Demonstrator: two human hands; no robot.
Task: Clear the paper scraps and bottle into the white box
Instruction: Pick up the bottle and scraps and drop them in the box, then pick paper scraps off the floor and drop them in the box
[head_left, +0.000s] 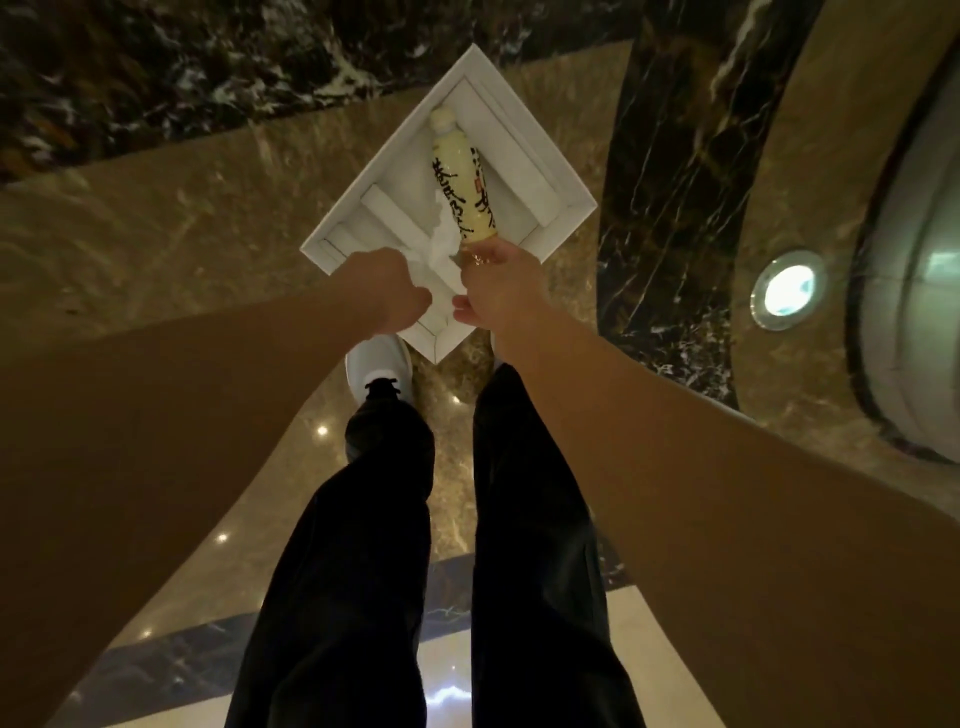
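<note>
A white box (545, 156) lies open on the marble floor, turned like a diamond, with white inserts inside. Over it a pale yellow bottle (465, 176) with black lettering and a white cap points away from me; my right hand (501, 291) grips its base. A crumpled white paper scrap (441, 244) hangs over the box's near part, pinched by my left hand (387, 291). Both hands hover above the box's near corner, almost touching each other.
My legs in dark trousers and a white shoe (379, 369) stand just before the box. A round floor light (789, 288) glows to the right beside a curved dark marble band (670, 171). Dark marble runs along the far left.
</note>
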